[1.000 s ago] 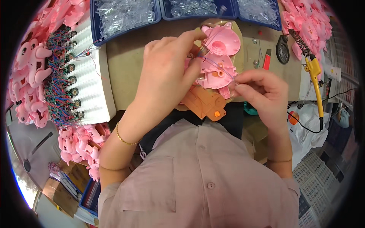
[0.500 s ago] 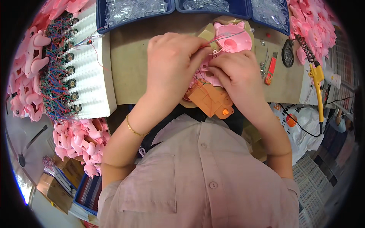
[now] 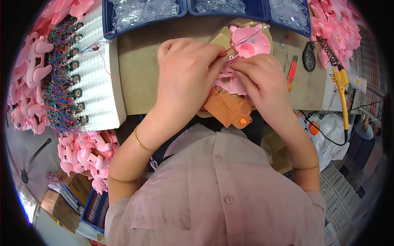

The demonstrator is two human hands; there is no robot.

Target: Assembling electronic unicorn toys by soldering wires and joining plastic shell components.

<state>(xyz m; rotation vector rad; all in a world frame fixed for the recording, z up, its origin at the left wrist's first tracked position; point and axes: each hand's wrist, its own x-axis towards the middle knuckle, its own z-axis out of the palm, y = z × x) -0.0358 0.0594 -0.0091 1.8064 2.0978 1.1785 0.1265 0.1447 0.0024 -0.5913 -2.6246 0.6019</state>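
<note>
A pink plastic toy shell [image 3: 251, 37], shaped like an animal's head and body, lies open with its hollow side up at the far middle of the table. Thin coloured wires [image 3: 242, 42] run across its head. My left hand [image 3: 186, 71] pinches those wires between thumb and forefinger at the shell's left edge. My right hand [image 3: 264, 76] is closed over the shell's right side, thumb against fingers; what they hold, if anything, is too small to make out. An orange plastic gearbox [image 3: 227, 107] with wires on it sits at the shell's near end, over the table's front edge.
White foam [image 3: 100, 78] on the left carries wired round speakers [image 3: 78, 93]. Pink shells [image 3: 35, 86] pile up left and far right. Blue trays [image 3: 186, 14] of clear parts line the back. A red cutter [image 3: 292, 73], black oval object [image 3: 309, 56] and yellow soldering iron [image 3: 341, 84] lie right.
My right hand has shifted slightly up and right, showing more of the shell's body. The wires over the shell's head have moved a little. My left hand keeps its pinch.
</note>
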